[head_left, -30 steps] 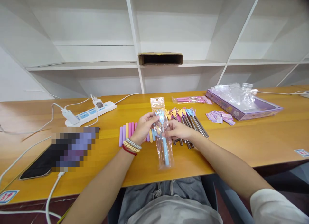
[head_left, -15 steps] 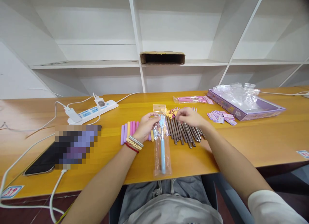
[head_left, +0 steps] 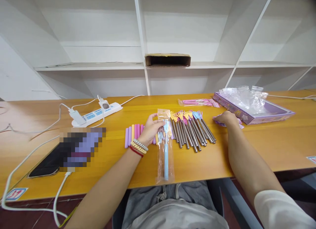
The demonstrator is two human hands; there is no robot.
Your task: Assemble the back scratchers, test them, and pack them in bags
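We see left hand [head_left: 151, 130] fingers clamped on the top of the clear bag [head_left: 162, 151], blue scratcher [head_left: 166, 161] inside; bag lies on the worktop [head_left: 259, 146], running to 6 o'clock from the hand; right hand [head_left: 228, 118] at 3 o'clock of the metal scratchers [head_left: 192, 133], palm down on the purple cards [head_left: 240, 126]; whether its fingers pinch one we cannot tell; coloured sleeves [head_left: 132, 134] at 9 o'clock of left hand
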